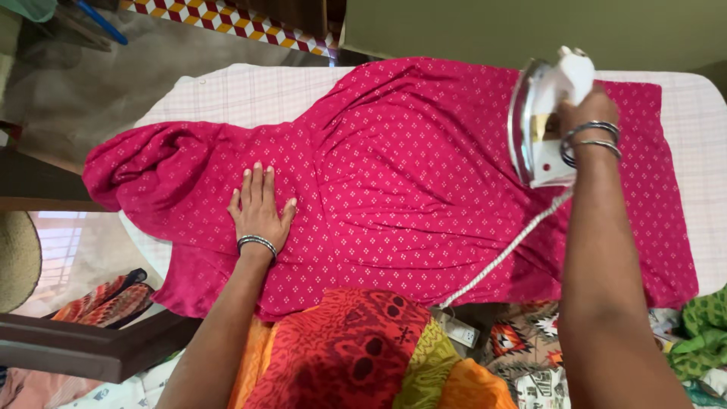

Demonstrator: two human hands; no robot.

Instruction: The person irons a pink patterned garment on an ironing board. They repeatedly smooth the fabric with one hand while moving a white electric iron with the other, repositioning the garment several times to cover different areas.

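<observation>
A magenta garment with small white dots lies spread over a padded board covered in pale checked cloth. My left hand rests flat on the garment's left part, fingers apart, a bangle at the wrist. My right hand grips the handle of a white electric iron, lifted and tilted so its metal soleplate faces left, above the garment's right side. The iron's white cord runs down to a socket strip.
Bright orange, red and green clothes are piled at the near edge, with patterned fabric and a green piece to the right. A dark wooden rail crosses the lower left. A tiled floor border lies beyond.
</observation>
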